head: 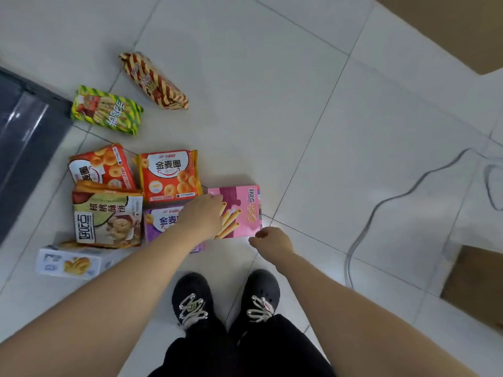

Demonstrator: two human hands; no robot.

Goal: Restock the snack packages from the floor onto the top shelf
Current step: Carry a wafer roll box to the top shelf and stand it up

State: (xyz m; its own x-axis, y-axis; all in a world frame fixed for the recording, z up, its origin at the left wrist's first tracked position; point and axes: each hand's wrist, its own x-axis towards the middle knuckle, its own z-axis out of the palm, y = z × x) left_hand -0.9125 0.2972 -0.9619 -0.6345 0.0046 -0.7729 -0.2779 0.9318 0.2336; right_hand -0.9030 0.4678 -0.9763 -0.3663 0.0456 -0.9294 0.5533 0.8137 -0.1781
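Snack packages [163, 186] lie scattered on the tiled floor [272, 91], just beside a dark shelf base [24, 148] at the far left. Nearest that side are a white box [70, 263] with a pastry picture, a green-and-yellow striped bag [106, 110], an orange ring-snack bag [102, 167] and a beige cookie bag [107, 219], which overlaps the near edge of the orange one and the far edge of the white box. Further along lie a red-and-yellow striped bag [153, 80], apart from the rest, a second orange bag [170, 175] and, just nearer than it, a purple bag [160, 221]. The left hand [202, 216] reaches down over the purple bag's right end, back upward, onto the left part of a pink box [239, 210] of wafer rolls that lies flat beside the second orange bag. Its fingers are hidden, so I cannot tell whether it grips the box. The right hand [269, 242] has its fingers curled at the pink box's near right corner; whether it pinches that corner cannot be told. Two black shoes [192, 297] stand nearer than the hands. A grey cable [381, 208] snakes over the floor to the right, and a cardboard box [473, 281] sits at the right edge.
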